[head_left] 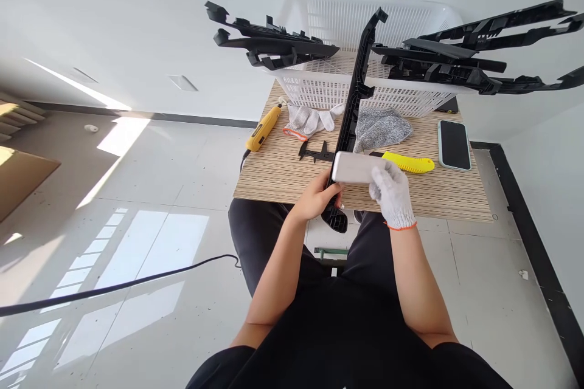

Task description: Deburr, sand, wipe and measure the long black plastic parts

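A long black plastic trim piece (354, 100) runs from the table's near edge up across the basket, tilted slightly right. My bare left hand (317, 196) is closed around its lower part. In a white knitted glove with an orange cuff, my right hand (391, 191) grips a pale, flat slab with rounded corners (358, 168). The slab's left end overlaps the trim piece beside my left fingers; whether they touch I cannot tell. Just behind my right hand lies a yellow-handled utility knife (408, 162). A grey cloth (382, 129) and a black caliper (316, 152) are close by.
On the striped table (283, 176) are a yellow rotary tool (263, 129), a white glove (312, 120) and a phone (454, 144). Behind them, a white basket (310, 90) carries several black trim pieces (283, 45) jutting out both sides. A black cable (137, 284) crosses at left.
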`<state>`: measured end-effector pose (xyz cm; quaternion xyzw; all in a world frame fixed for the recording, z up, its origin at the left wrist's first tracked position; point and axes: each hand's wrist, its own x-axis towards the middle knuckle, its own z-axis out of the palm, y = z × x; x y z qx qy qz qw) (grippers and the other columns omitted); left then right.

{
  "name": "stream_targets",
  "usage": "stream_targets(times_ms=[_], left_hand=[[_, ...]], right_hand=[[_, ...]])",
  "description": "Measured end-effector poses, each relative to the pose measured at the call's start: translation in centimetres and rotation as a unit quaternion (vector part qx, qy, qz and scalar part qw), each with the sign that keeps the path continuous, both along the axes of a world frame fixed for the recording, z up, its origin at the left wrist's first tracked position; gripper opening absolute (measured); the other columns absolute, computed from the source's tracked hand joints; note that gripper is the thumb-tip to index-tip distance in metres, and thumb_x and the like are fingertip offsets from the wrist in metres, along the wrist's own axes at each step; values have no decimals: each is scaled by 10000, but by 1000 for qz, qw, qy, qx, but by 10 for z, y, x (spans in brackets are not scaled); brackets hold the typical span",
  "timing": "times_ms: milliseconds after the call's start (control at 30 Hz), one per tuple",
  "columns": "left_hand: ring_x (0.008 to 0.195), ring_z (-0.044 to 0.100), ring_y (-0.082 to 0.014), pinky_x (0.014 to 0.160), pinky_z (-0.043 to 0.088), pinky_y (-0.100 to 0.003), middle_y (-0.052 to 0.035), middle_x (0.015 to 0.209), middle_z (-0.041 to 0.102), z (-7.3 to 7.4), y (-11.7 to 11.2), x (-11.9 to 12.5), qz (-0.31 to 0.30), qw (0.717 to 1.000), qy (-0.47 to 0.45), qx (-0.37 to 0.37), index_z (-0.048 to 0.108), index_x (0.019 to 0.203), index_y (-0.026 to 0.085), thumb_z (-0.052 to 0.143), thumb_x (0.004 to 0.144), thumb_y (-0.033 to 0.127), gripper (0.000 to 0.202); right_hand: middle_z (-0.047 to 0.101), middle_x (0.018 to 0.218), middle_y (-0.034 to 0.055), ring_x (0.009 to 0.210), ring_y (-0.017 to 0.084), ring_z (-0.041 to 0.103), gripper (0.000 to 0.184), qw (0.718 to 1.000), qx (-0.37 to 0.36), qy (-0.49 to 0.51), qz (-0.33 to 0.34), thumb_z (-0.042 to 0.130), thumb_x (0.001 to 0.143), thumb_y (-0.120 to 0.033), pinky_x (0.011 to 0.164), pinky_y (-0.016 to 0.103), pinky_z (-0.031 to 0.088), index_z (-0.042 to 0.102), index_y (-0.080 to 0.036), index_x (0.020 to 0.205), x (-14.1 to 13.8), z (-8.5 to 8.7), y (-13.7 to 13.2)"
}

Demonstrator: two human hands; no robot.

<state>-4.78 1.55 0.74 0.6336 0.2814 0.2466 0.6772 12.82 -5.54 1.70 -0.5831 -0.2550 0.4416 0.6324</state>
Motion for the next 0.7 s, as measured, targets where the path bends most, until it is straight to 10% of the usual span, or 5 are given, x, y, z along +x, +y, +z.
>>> stream_targets(times_ms=[700], left_hand=[[570, 565, -128, 663, 465, -284, 19, 559, 589, 2, 1, 1, -3, 1000, 18, 19, 533, 693, 185, 552, 927, 394, 314]], right_hand=[[515, 522, -85, 373, 63, 409, 320, 1000, 16, -5, -15, 750, 780, -496, 364, 197, 297, 610, -230, 889, -1, -3, 0]])
